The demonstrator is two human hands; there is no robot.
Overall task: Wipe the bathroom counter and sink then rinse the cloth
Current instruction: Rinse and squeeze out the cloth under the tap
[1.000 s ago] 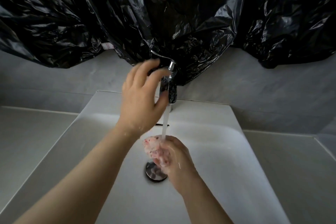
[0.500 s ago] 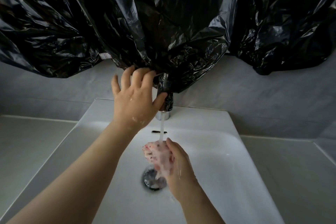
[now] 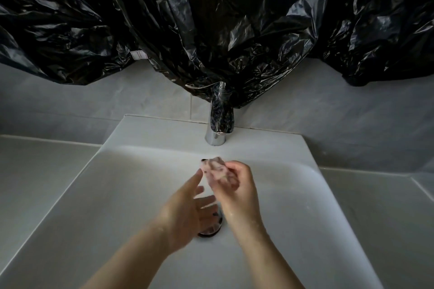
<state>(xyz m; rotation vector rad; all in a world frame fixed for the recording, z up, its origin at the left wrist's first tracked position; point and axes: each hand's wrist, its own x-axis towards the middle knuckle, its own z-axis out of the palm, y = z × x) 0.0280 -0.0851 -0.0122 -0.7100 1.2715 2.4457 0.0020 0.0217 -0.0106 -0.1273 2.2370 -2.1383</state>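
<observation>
The fingers of the right hand are curled tightly round the cloth and hold it as a small wad. The fingers of the left hand are straight and spread, holding nothing. This hand is blurred, just left of the cloth, and I cannot tell if its fingertip touches it.

The cloth is over the middle of the sink, below the tap and a little nearer, above the drain, which the hands half hide.

In my judgement the task is in its last part. The sink and the tabletop show no dirt or foam that I can see, so the wiping seems to be done, and the cloth is at the place for rinsing. No stream is visible from the tap, so the rinse may be finished or only paused. A squeeze of the cloth, and putting it away, are probably left.

The wad sticks out of the fist toward the far side, a little left, at the tap. Its long axis runs about near to far and is tilted up, though a crumpled cloth has no clear axis.
</observation>
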